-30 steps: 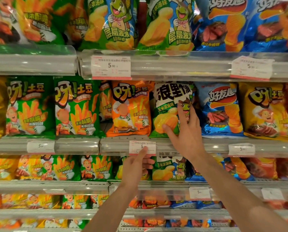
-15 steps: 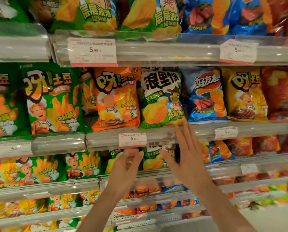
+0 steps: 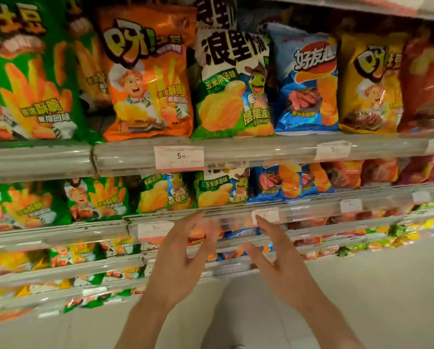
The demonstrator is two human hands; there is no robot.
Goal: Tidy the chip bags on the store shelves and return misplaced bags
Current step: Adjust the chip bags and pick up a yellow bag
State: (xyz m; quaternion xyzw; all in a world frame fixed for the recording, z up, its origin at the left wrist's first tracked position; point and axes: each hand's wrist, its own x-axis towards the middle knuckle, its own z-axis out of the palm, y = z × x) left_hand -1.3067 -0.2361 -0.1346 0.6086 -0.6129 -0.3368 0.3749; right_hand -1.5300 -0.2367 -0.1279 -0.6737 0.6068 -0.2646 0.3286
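With both your left hand and right hand spread and holding nothing below the 5.90 price tag, the green-and-white corn chip bag above it could topple if nudged.
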